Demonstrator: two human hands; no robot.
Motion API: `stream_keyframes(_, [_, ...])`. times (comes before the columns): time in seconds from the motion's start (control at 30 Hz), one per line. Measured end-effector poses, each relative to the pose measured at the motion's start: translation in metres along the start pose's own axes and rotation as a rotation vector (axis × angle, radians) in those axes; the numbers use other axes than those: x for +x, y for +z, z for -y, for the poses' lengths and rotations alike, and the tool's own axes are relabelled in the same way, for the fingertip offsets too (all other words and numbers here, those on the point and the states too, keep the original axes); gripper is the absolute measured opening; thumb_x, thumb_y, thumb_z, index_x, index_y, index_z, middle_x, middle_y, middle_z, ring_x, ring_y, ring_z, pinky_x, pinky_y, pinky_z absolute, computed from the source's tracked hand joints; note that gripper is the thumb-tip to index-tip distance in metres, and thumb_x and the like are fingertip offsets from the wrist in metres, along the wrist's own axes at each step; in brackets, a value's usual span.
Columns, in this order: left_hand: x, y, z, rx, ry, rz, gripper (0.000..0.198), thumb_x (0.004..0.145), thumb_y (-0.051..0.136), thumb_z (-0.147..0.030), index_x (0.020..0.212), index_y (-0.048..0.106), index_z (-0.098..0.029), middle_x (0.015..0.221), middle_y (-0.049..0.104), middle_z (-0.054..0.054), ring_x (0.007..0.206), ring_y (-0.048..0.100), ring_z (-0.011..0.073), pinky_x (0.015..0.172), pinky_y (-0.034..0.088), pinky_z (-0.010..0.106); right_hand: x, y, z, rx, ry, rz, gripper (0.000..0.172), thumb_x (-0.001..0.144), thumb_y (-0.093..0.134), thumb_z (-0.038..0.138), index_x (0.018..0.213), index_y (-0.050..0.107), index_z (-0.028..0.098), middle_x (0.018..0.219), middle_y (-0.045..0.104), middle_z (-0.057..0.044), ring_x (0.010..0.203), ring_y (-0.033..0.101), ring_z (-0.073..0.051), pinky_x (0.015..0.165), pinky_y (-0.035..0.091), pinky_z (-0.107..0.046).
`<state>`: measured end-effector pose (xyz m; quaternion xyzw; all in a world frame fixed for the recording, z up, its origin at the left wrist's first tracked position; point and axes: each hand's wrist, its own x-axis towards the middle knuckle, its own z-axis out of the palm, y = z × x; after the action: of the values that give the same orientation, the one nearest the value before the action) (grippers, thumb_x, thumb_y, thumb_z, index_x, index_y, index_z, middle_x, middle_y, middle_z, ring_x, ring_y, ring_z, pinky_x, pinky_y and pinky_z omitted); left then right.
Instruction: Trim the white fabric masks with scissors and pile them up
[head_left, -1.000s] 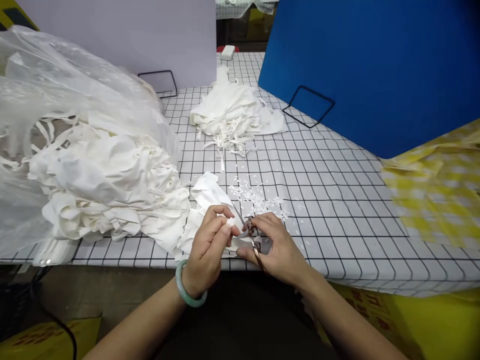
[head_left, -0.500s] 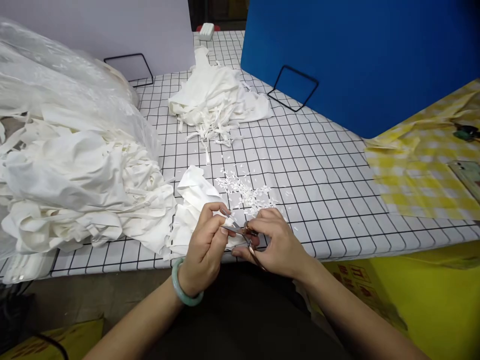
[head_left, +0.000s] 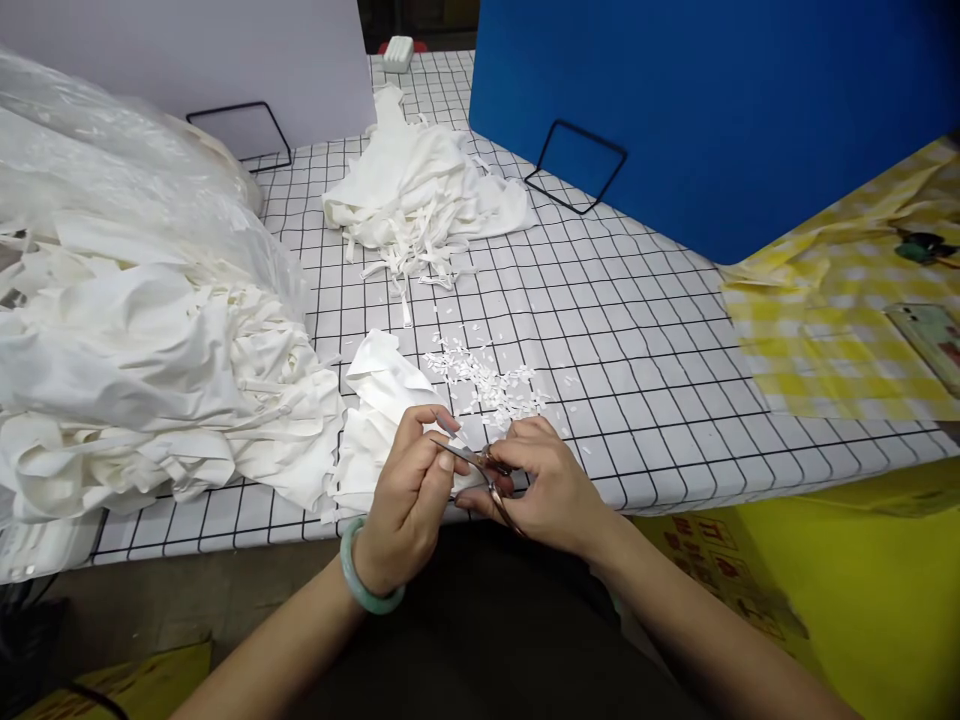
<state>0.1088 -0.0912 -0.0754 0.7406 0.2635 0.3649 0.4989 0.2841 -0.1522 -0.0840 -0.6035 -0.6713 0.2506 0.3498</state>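
Observation:
My right hand (head_left: 544,480) is closed around the handles of a small pair of scissors (head_left: 466,455). The blades point left and lie across the fingertips of my left hand (head_left: 416,490). That hand is pinched on white fabric, which the fingers and blades mostly hide. A jade-green bangle circles the left wrist. Just behind the hands lies a white fabric piece (head_left: 386,375), beside a scatter of tiny white snippets (head_left: 495,390).
A large heap of white fabric (head_left: 150,370) under clear plastic fills the left. A smaller white fabric pile (head_left: 420,190) lies farther back on the grid-patterned tablecloth (head_left: 622,330). Blue (head_left: 675,110) and pale boards (head_left: 225,60) stand behind; a phone (head_left: 930,340) rests on yellow checked cloth (head_left: 795,350).
The scissors' blades have moved slightly left and up over the left fingertips, and the white bit visible there before is now largely covered. The whole view has shifted a little.

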Motion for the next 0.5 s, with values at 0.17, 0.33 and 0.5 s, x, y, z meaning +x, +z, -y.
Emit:
stream_keyframes(0.17, [0.002, 0.002, 0.000, 0.010, 0.021, 0.031, 0.027, 0.103, 0.038, -0.011, 0.085, 0.056, -0.019, 0.092, 0.053, 0.007, 0.112, 0.048, 0.0215, 0.089, 0.045, 0.033, -0.006, 0.002, -0.006, -0.042, -0.003, -0.059, 0.054, 0.084, 0.072, 0.058, 0.056, 0.047, 0.020, 0.050, 0.051, 0.004, 0.056, 0.044, -0.012, 0.069, 0.036, -0.032])
stream_keyframes(0.33, [0.007, 0.009, 0.000, 0.033, 0.003, 0.107, 0.026, 0.102, 0.038, -0.010, 0.086, 0.056, -0.017, 0.102, 0.050, 0.009, 0.111, 0.048, 0.0195, 0.087, 0.046, 0.029, -0.019, 0.006, -0.013, -0.089, 0.018, -0.147, 0.055, 0.088, 0.069, 0.056, 0.054, 0.046, 0.019, 0.048, 0.049, 0.004, 0.052, 0.041, -0.011, 0.065, 0.035, -0.030])
stream_keyframes(0.5, [0.013, 0.020, 0.002, 0.050, 0.022, 0.191, 0.026, 0.102, 0.036, -0.010, 0.086, 0.055, -0.017, 0.090, 0.051, 0.007, 0.110, 0.048, 0.0209, 0.090, 0.045, 0.030, -0.031, 0.007, -0.020, -0.096, 0.152, -0.219, 0.059, 0.087, 0.067, 0.060, 0.050, 0.045, 0.019, 0.048, 0.043, 0.003, 0.053, 0.041, -0.012, 0.058, 0.036, -0.028])
